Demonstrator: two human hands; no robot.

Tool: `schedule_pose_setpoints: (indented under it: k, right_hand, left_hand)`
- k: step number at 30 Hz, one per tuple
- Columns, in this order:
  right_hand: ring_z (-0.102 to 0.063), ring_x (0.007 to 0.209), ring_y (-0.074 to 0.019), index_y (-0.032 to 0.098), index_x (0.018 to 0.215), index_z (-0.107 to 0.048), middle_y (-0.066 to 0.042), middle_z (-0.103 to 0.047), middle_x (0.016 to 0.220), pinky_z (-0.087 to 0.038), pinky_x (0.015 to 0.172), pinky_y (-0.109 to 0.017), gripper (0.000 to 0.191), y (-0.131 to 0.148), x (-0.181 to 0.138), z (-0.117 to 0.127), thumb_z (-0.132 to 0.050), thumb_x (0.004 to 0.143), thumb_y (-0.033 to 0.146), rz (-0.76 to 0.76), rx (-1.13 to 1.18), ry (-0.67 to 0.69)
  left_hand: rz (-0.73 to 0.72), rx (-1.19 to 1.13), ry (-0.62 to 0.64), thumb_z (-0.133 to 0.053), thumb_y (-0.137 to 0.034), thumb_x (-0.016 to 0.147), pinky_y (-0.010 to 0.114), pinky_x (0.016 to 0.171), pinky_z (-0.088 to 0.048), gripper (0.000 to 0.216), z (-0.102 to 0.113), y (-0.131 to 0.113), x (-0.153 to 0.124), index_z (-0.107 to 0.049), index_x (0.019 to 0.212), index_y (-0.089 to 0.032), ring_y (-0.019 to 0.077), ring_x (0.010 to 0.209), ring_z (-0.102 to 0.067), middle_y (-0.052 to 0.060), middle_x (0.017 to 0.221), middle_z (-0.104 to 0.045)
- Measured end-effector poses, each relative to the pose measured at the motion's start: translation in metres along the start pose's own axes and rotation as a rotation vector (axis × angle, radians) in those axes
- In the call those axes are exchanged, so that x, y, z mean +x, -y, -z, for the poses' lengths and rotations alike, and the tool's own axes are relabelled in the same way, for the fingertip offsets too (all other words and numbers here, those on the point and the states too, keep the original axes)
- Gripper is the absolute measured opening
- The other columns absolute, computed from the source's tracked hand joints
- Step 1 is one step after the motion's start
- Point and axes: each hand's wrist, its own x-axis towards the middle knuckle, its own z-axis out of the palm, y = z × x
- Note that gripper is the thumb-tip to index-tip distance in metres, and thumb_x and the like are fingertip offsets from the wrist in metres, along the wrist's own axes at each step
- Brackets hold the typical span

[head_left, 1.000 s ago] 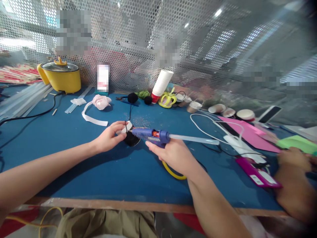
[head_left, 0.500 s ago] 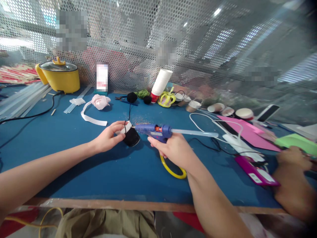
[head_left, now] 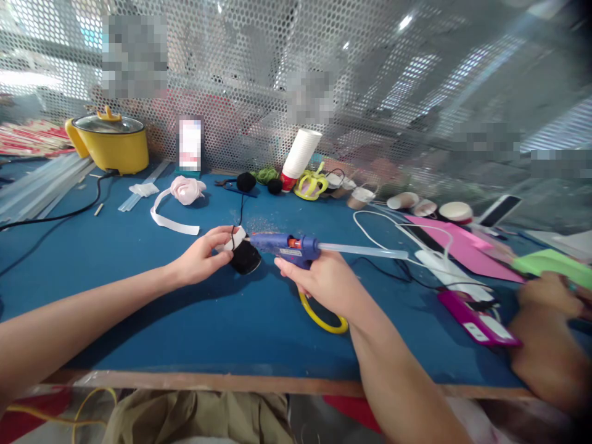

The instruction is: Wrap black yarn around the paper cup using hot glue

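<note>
My right hand [head_left: 324, 280] grips a blue glue gun [head_left: 287, 246] with a clear glue stick [head_left: 365, 251] sticking out of its back. Its nozzle points left and touches a small white piece [head_left: 237, 237] that my left hand [head_left: 203, 256] pinches between thumb and fingers. Under that piece sits a black pompom [head_left: 245, 258] with a thin black cord running away from it. A yellow ring [head_left: 324, 317] lies on the blue table [head_left: 139, 296] beneath my right wrist.
At the back stand a yellow pot [head_left: 111, 143], a white ribbon with a pink rose [head_left: 185, 191], stacked white cups [head_left: 300, 154] and more pompoms. Glue sticks [head_left: 41, 182] lie at left. Pink sheets [head_left: 457, 243], a purple phone [head_left: 476, 320] and another person's arm [head_left: 550, 345] occupy the right.
The glue gun has shifted slightly right and up, exposing more of the yellow ring under my wrist. My left hand has kept its pinch on the white piece.
</note>
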Motion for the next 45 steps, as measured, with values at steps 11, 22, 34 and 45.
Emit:
schedule_pose_setpoints:
  k: [11, 22, 34, 45]
  right_hand:
    - [-0.051, 0.035, -0.0117, 0.018, 0.06, -0.056, 0.004, -0.05, 0.037, -0.042, 0.042, -0.023, 0.023, -0.002, -0.002, -0.002, -0.053, 0.075, 0.036, 0.026, -0.019, 0.019]
    - [-0.048, 0.033, -0.0103, 0.018, 0.06, -0.056, 0.005, -0.049, 0.036, -0.04, 0.041, -0.022, 0.024, -0.002, -0.004, -0.004, -0.053, 0.075, 0.036, 0.066, 0.006, 0.058]
    - [-0.047, 0.032, -0.0101, 0.016, 0.055, -0.054, 0.003, -0.049, 0.034, -0.041, 0.042, -0.022, 0.028, -0.011, 0.008, 0.001, -0.053, 0.075, 0.037, 0.045, 0.068, -0.006]
    - [-0.044, 0.032, -0.0077, 0.015, 0.061, -0.055, 0.001, -0.054, 0.045, -0.041, 0.039, -0.021, 0.028, -0.015, 0.008, 0.001, -0.053, 0.076, 0.039, 0.047, 0.114, 0.034]
  left_hand:
    - [0.002, -0.001, 0.0, -0.047, -0.024, 0.076, 0.036, 0.102, -0.032, 0.014, -0.001, 0.0, -0.001, -0.055, 0.082, -0.015, 0.024, 0.118, -0.044, 0.012, 0.125, -0.047]
    - [-0.017, 0.002, -0.004, -0.046, -0.024, 0.076, 0.037, 0.101, -0.033, 0.016, 0.0, 0.001, 0.001, -0.056, 0.084, -0.015, 0.0246, 0.116, -0.045, 0.012, 0.124, -0.049]
    - [-0.019, -0.008, 0.025, -0.047, -0.026, 0.077, 0.035, 0.102, -0.031, 0.016, 0.0, 0.0, -0.001, -0.057, 0.085, -0.016, 0.0243, 0.122, -0.04, 0.012, 0.131, -0.046]
    - [-0.036, 0.005, 0.027, -0.047, -0.024, 0.077, 0.037, 0.102, -0.031, 0.014, 0.0, 0.0, -0.001, -0.055, 0.083, -0.015, 0.0246, 0.121, -0.041, 0.014, 0.13, -0.045]
